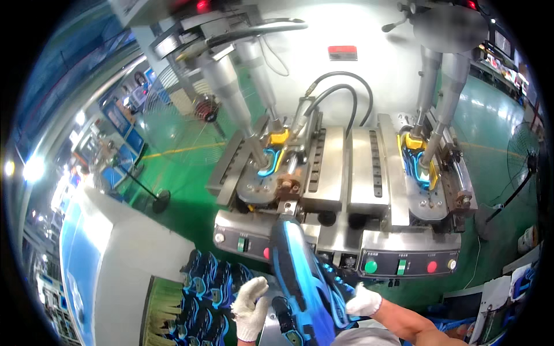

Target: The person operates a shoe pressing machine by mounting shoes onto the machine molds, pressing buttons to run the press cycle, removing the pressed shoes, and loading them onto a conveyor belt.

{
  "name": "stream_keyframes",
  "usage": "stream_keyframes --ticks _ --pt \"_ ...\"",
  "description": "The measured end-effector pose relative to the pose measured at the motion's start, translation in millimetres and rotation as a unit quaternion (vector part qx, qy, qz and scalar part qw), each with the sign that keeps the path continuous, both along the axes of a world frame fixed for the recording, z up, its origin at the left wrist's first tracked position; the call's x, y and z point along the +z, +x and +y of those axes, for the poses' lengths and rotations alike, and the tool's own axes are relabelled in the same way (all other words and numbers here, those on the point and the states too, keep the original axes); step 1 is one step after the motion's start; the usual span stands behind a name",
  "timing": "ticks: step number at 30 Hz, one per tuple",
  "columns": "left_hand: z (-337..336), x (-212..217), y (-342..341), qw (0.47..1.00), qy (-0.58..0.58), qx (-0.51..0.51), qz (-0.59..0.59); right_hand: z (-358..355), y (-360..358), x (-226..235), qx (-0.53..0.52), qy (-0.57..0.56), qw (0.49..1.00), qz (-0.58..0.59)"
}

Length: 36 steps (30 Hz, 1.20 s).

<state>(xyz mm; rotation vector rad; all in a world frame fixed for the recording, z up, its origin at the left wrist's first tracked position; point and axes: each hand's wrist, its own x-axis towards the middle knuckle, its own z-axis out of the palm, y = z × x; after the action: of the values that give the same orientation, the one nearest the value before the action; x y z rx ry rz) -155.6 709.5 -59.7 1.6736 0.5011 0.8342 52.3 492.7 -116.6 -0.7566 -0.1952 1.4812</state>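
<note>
A blue and black sports shoe (297, 271) is held up close in front of me, its toe pointing toward the machine. My right hand (363, 301), in a white knit glove, grips its right side near the laces. To the left of the shoe, my gloved left hand (251, 305) is raised with the fingers apart and nothing in it. Another dark shoe with blue trim (287, 320) lies low between my left hand and the held shoe. Several similar shoes (210, 279) stand in rows to the left of my left hand.
Ahead stands a two-station metal press (326, 173). Blue shoe parts with yellow pads sit under rods at the left station (268, 164) and right station (416, 167). Button panels (410, 262) line its front. A white cabinet (127, 254) stands left; a black fan (528, 164) stands right.
</note>
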Motion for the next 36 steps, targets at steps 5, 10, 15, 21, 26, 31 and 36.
stream_keyframes --ticks 5,10,15,21,26,31,36 --pt "-3 -1 59 0.993 -0.053 0.023 0.102 -36 66 51 -0.126 0.144 0.982 -0.009" --pt "21 11 107 0.98 0.109 0.035 0.163 -66 79 35 -0.272 0.081 0.957 0.061" --pt "41 29 121 0.961 0.231 0.064 0.141 -71 64 32 -0.304 0.111 0.943 0.076" --pt "48 16 98 0.957 0.245 0.063 0.14 -61 47 27 -0.3 0.117 0.944 0.077" --pt "36 -19 54 0.961 0.203 0.066 0.176 -52 31 50 -0.283 0.11 0.95 0.076" --pt "14 -43 13 0.965 0.045 0.104 0.235 -53 25 59 -0.293 0.025 0.956 0.012" --pt "14 -49 1 0.967 0.026 0.099 0.232 -31 25 89 -0.266 0.025 0.962 -0.055"
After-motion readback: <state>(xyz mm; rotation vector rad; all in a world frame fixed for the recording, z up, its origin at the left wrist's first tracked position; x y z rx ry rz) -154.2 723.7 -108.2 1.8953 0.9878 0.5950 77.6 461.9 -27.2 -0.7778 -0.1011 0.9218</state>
